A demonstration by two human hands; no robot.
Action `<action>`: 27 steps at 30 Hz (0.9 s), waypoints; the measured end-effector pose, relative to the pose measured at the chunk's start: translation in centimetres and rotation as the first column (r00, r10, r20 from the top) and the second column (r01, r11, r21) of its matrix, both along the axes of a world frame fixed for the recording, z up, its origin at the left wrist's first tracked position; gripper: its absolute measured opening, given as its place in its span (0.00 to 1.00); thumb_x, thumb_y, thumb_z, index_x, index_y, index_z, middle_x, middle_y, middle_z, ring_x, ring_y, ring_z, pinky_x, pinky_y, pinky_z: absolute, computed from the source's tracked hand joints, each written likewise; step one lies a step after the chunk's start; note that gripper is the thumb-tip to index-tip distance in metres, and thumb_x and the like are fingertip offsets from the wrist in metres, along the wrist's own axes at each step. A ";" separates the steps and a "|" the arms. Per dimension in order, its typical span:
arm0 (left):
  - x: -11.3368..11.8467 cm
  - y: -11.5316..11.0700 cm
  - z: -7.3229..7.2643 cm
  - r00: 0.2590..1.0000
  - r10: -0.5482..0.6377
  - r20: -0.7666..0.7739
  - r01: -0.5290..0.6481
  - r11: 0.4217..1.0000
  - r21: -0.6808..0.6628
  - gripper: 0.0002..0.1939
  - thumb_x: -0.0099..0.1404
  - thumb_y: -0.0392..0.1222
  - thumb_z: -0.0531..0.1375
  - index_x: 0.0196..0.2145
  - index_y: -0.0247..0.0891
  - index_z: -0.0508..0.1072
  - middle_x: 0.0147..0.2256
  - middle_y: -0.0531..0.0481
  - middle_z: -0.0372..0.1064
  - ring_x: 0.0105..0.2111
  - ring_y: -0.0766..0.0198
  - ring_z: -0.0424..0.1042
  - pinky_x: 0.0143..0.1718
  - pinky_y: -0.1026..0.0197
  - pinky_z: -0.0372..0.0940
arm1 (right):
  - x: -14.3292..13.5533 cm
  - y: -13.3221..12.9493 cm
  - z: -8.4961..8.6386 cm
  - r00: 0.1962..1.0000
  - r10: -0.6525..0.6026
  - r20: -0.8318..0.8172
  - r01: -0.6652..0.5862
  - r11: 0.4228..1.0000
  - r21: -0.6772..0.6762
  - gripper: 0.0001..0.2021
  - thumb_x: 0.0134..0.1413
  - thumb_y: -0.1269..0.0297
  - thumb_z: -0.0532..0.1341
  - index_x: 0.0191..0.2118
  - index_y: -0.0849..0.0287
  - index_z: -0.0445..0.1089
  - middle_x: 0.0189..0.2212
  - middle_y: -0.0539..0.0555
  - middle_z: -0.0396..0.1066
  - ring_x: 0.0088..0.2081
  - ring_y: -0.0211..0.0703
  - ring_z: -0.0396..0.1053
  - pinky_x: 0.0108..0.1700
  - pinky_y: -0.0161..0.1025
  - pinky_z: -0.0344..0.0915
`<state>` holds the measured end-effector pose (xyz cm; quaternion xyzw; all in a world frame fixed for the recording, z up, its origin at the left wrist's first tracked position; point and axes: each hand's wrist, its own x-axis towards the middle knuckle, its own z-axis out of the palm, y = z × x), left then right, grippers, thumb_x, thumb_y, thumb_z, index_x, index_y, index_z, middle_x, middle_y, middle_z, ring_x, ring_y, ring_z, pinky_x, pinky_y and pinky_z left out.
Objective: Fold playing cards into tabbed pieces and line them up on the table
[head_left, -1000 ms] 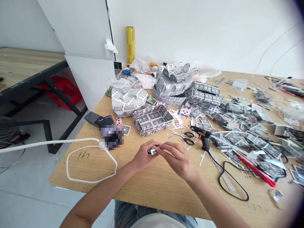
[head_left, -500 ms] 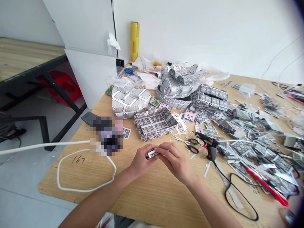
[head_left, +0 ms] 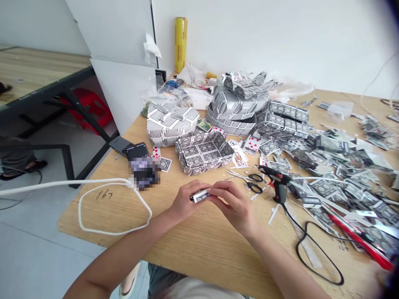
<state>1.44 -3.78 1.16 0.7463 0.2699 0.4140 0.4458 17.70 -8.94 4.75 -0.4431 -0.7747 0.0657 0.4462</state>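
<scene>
A small folded card piece (head_left: 200, 196), black and white, is held between my two hands above the table's front part. My left hand (head_left: 186, 200) is closed around its left side. The fingers of my right hand (head_left: 233, 202) pinch its right end. Just beyond my hands stands an open box made of patterned cards (head_left: 205, 154). Scissors with black handles (head_left: 254, 182) lie to the right of the box, beside a black glue gun (head_left: 279, 185) with a red trigger.
Behind are a lidded card box (head_left: 171, 122), stacked card boxes (head_left: 238, 104) and a yellow roll (head_left: 180, 45). Many folded cards (head_left: 327, 187) cover the right side, near a red tool (head_left: 358, 238). A phone (head_left: 140, 160) and a white cable (head_left: 79, 207) lie left.
The head view has shifted, so the table appears higher. My right hand's fingers have moved slightly on the card piece, and more of its patterned face shows.
</scene>
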 end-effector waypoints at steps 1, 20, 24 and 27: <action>-0.1 0.0 0.2 1.000 0.009 0.000 -0.009 1.000 0.001 0.11 0.64 0.46 0.60 0.41 0.38 0.74 0.36 0.46 0.74 0.37 0.60 0.72 0.40 0.60 0.65 | 0.1 0.0 0.0 1.000 0.013 -0.002 -0.013 1.000 0.009 0.10 0.58 0.74 0.61 0.45 0.57 0.70 0.37 0.55 0.69 0.37 0.39 0.71 0.37 0.35 0.71; -0.3 0.7 -0.6 0.992 -0.036 -0.119 0.058 0.982 0.179 0.15 0.65 0.39 0.58 0.49 0.39 0.72 0.41 0.43 0.74 0.41 0.59 0.74 0.43 0.58 0.69 | 2.1 0.4 0.0 0.940 0.085 0.331 -0.085 0.996 -0.014 0.14 0.61 0.77 0.53 0.47 0.58 0.70 0.41 0.57 0.74 0.42 0.43 0.68 0.42 0.40 0.67; -0.4 0.6 -0.9 0.990 -0.038 -0.135 0.062 0.982 0.178 0.17 0.64 0.38 0.58 0.51 0.39 0.71 0.43 0.43 0.74 0.43 0.59 0.74 0.45 0.58 0.69 | 1.5 0.2 0.2 0.888 0.077 0.454 -0.102 0.994 0.031 0.12 0.60 0.75 0.55 0.47 0.60 0.70 0.42 0.57 0.74 0.44 0.46 0.67 0.43 0.42 0.65; -0.4 0.4 -0.9 0.981 -0.066 -0.182 0.093 0.986 0.141 0.18 0.63 0.36 0.59 0.52 0.38 0.71 0.44 0.43 0.74 0.44 0.59 0.73 0.46 0.58 0.69 | 0.9 -0.1 0.2 0.890 0.140 0.434 -0.173 0.984 0.036 0.10 0.64 0.71 0.53 0.46 0.63 0.70 0.41 0.58 0.75 0.44 0.46 0.67 0.42 0.42 0.64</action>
